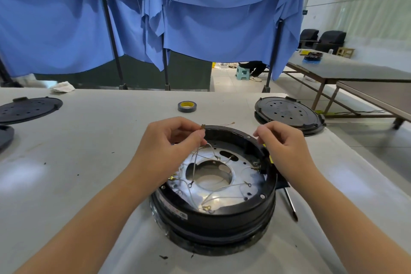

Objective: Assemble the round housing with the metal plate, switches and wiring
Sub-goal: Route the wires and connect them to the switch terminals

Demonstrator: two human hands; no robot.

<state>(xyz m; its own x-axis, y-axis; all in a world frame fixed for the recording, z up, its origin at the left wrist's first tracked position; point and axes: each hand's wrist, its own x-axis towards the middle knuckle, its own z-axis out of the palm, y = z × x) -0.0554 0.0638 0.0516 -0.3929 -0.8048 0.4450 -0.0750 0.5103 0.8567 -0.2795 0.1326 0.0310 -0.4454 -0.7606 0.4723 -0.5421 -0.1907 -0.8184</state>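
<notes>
A black round housing (222,218) stands on the white table in front of me. Inside it lies a shiny metal plate (240,191) with a large middle hole. Several thin white wires (193,193) with small ring terminals run loosely over the plate. My left hand (169,140) is above the housing's far left rim and pinches a wire with a brass terminal (202,127) at its end. My right hand (280,142) hovers over the far right rim, fingers curled and pinching a thin wire end near its fingertips.
A roll of tape (187,106) lies behind the housing. Black round lids sit at the right (289,115) and far left (26,109). A screwdriver (291,204) lies right of the housing. Blue cloth (155,18) hangs behind the table; another table (355,69) stands at right.
</notes>
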